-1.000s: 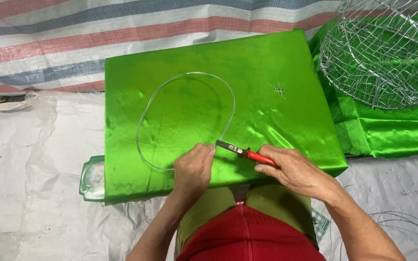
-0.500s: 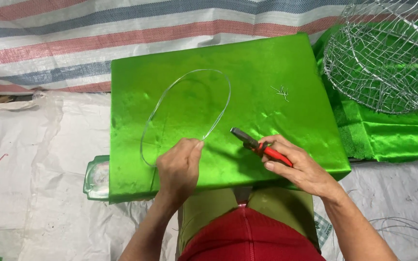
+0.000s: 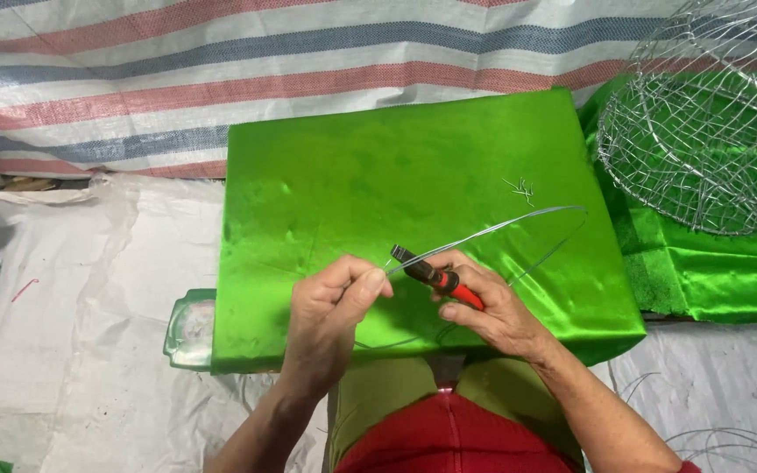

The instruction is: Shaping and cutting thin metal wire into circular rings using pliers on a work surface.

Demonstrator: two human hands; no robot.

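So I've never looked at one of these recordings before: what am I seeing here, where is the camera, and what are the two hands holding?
There is no machine: a person works with bare hands, filmed by a camera worn on the head and looking down. The left hand pinches a thin wire loop between thumb and fingers. The right hand has its grip on red-handled pliers, whose tip is at the wire. Below lies a block covered in shiny green cloth, with small wire scraps on it. A wire mesh basket sits at the upper right.
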